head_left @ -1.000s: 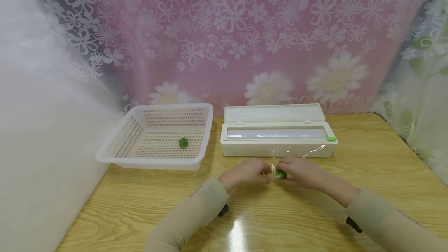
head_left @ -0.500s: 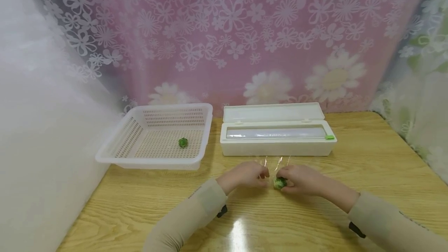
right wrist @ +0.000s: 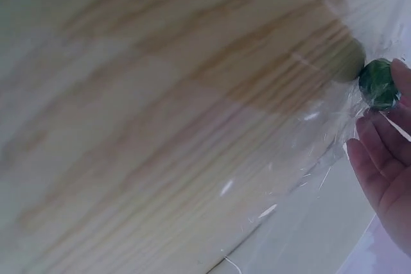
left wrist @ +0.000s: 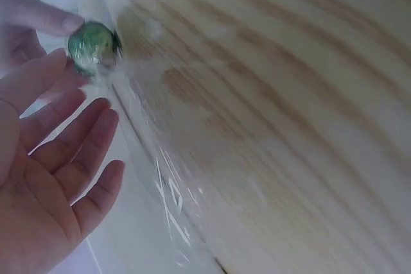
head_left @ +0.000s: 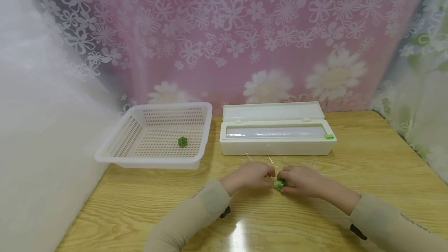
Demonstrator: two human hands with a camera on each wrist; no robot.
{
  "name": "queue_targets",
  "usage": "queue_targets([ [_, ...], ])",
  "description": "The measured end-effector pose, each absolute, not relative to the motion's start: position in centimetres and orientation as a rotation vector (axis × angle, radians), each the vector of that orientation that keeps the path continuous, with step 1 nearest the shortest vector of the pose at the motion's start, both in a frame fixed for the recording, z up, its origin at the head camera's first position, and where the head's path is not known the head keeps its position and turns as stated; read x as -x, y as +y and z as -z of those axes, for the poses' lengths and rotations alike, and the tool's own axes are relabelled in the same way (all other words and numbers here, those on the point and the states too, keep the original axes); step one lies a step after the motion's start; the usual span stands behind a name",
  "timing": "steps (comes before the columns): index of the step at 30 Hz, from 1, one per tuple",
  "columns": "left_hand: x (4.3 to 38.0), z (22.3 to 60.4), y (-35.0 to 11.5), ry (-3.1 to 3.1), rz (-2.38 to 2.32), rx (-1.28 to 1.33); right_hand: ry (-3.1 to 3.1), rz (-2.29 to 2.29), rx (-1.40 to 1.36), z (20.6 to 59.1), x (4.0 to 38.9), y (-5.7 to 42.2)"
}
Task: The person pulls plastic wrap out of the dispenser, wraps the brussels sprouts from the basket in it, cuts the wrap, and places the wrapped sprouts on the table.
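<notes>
My right hand (head_left: 303, 181) pinches a small round green vegetable (head_left: 280, 184) low over the table, in front of the wrap box. In the left wrist view the vegetable (left wrist: 94, 47) has a paler face and shiny clear film on it. A sheet of cling film (left wrist: 168, 190) spreads out around it, its creases catching the light. Just left of the vegetable is my left hand (head_left: 252, 175), its fingers (left wrist: 83, 149) loosely bent and holding nothing, tips close to the vegetable. In the right wrist view, the right hand's fingers (right wrist: 379, 149) lie under the vegetable (right wrist: 379, 85).
Behind the hands stands a white box (head_left: 278, 147) with its lid (head_left: 273, 112) raised, a roll of cling film (head_left: 276, 132) inside and a green slider (head_left: 329, 136) at its right end. At left, a white plastic basket (head_left: 154, 162) holds another green vegetable (head_left: 182, 141).
The right hand and vegetable have moved slightly down toward the person. Film that stretched up near the box now lies lower. The left hand has shifted a little right, closer to the vegetable.
</notes>
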State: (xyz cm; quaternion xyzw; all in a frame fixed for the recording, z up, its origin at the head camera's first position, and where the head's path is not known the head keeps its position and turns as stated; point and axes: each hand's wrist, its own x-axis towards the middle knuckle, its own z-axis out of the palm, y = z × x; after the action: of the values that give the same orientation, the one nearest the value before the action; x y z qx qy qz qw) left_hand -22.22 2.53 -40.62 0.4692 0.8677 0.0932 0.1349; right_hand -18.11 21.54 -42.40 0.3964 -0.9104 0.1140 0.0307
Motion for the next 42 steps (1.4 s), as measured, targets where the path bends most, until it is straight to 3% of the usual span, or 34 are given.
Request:
queue_targets([
  [13, 21.9, 41.7, 4.5, 2.553, -0.243, -1.418, -2.865, -0.609, -1.108, 42.6, 18.0, 22.0],
  [42, 23.9, 42.7, 5.3, 2.652, -0.416, -1.266, -2.74, -0.254, -1.056, 41.7, 17.8, 21.0],
])
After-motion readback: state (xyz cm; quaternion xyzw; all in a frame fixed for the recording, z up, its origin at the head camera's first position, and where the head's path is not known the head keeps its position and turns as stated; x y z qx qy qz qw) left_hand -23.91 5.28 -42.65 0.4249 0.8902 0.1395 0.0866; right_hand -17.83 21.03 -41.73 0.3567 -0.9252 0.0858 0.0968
